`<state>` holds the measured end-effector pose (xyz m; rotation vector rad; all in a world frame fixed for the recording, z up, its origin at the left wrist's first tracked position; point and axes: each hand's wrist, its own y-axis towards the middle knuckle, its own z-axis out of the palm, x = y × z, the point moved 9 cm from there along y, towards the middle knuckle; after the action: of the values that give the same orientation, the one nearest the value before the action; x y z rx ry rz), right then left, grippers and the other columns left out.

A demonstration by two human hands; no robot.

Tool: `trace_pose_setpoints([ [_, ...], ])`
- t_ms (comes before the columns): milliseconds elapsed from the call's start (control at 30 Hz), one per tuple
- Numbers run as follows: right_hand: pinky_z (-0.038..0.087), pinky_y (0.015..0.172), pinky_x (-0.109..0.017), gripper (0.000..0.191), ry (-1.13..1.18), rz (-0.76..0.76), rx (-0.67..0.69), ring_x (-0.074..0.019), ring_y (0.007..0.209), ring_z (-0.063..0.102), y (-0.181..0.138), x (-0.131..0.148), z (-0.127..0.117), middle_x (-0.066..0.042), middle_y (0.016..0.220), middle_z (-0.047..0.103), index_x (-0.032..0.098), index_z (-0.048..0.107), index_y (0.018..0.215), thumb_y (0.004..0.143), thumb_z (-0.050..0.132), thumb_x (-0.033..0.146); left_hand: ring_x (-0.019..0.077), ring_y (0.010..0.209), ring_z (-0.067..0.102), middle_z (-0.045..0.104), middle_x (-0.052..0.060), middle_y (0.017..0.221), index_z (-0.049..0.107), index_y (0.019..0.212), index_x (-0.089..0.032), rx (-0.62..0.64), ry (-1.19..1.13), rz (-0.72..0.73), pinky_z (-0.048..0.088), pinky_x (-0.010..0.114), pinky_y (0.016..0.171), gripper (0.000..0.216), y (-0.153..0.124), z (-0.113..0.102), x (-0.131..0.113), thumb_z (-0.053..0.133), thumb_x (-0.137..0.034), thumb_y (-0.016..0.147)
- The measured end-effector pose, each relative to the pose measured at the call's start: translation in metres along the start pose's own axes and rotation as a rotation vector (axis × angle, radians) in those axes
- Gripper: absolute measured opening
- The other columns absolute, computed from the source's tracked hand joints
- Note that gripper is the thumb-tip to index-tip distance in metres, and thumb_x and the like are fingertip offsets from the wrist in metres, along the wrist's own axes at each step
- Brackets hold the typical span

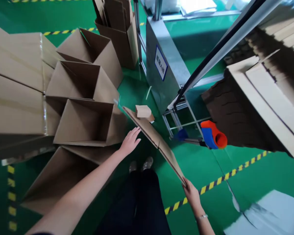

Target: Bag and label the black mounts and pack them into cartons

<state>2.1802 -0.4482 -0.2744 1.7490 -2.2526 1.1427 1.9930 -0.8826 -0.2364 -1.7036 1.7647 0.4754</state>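
A flattened cardboard box (154,139) is seen edge-on, slanting from the centre down to the lower right. My right hand (191,193) grips its near end, fingers closed around the edge. My left hand (130,141) reaches toward the flat's left face with fingers stretched out, touching or almost touching it. Just left of that hand stand several erected open cartons (84,122) stacked on their sides.
A metal machine base (165,70) with a blue-framed label stands ahead. An orange and blue tape dispenser (212,134) hangs by its frame. Stacks of flat cardboard (264,94) fill the right. Yellow-black tape (225,178) marks the green floor. My shoes (140,164) show below.
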Motion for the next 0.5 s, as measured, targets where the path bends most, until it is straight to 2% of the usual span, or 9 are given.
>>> trace_pose_setpoints([
  [33,0.059,0.087,-0.044,0.042,0.022,0.016,-0.001,-0.0302,0.103,0.071,-0.01,-0.016,0.0,-0.007,0.113,0.073,0.029,0.071,0.11,0.074,0.053,0.042,0.0272,0.146,0.031,0.041,0.009,0.154,0.049,0.142,-0.02,0.035,0.043,0.091,0.018,0.048,0.122,0.053,0.012,0.007,-0.013,0.044,-0.034,0.091],
  [100,0.057,0.091,-0.046,0.043,0.053,0.05,-0.012,-0.0311,0.105,0.069,-0.019,-0.034,-0.002,-0.007,0.115,0.072,0.029,0.071,0.11,0.072,0.055,0.041,0.0302,0.142,0.038,0.05,0.011,0.147,0.056,0.137,-0.021,0.163,0.118,0.239,0.013,0.053,0.121,0.048,0.031,0.028,-0.032,0.047,-0.033,0.091],
  [167,0.055,0.095,-0.049,0.043,0.072,0.091,-0.036,-0.0319,0.105,0.069,-0.017,-0.039,-0.007,-0.008,0.116,0.072,0.028,0.071,0.111,0.071,0.057,0.039,0.0322,0.132,0.049,0.063,0.014,0.132,0.066,0.124,-0.02,0.272,0.199,0.361,0.012,0.056,0.12,0.041,0.044,0.046,-0.042,0.049,-0.036,0.091],
  [233,0.053,0.097,-0.05,0.044,0.057,0.12,-0.107,-0.0323,0.106,0.067,-0.012,-0.033,-0.015,-0.009,0.117,0.071,0.027,0.069,0.114,0.073,0.059,0.037,0.0316,0.12,0.058,0.071,0.014,0.117,0.072,0.111,-0.019,0.356,0.289,0.471,0.019,0.054,0.117,0.038,0.053,0.056,-0.047,0.048,-0.042,0.092],
  [300,0.048,0.103,-0.049,0.046,-0.012,0.068,-0.217,-0.0317,0.115,0.063,-0.007,-0.009,-0.02,-0.012,0.126,0.066,0.026,0.064,0.125,0.081,0.054,0.036,0.0289,0.11,0.063,0.073,0.012,0.107,0.074,0.103,-0.019,0.421,0.379,0.518,0.033,0.047,0.109,0.041,0.062,0.061,-0.048,0.047,-0.047,0.093],
  [367,0.038,0.112,-0.048,0.049,-0.132,-0.08,-0.271,-0.0297,0.131,0.051,-0.004,0.032,-0.01,-0.014,0.141,0.056,0.023,0.055,0.136,0.089,0.045,0.034,0.0252,0.103,0.065,0.074,0.009,0.102,0.075,0.1,-0.022,0.479,0.46,0.483,0.044,0.036,0.093,0.042,0.074,0.062,-0.045,0.045,-0.05,0.093],
  [433,0.025,0.118,-0.052,0.053,-0.262,-0.192,-0.269,-0.0299,0.143,0.036,0.0,0.07,0.012,-0.014,0.152,0.043,0.019,0.048,0.143,0.093,0.041,0.031,0.0223,0.099,0.066,0.074,0.006,0.103,0.075,0.101,-0.025,0.536,0.521,0.44,0.045,0.028,0.081,0.043,0.088,0.063,-0.046,0.045,-0.054,0.093],
  [500,0.017,0.118,-0.059,0.056,-0.364,-0.17,-0.298,-0.0334,0.147,0.027,0.007,0.09,0.029,-0.016,0.156,0.036,0.013,0.043,0.147,0.093,0.041,0.028,0.0202,0.097,0.065,0.074,0.004,0.1,0.074,0.102,-0.026,0.604,0.573,0.427,0.044,0.025,0.077,0.045,0.101,0.066,-0.052,0.043,-0.057,0.093],
])
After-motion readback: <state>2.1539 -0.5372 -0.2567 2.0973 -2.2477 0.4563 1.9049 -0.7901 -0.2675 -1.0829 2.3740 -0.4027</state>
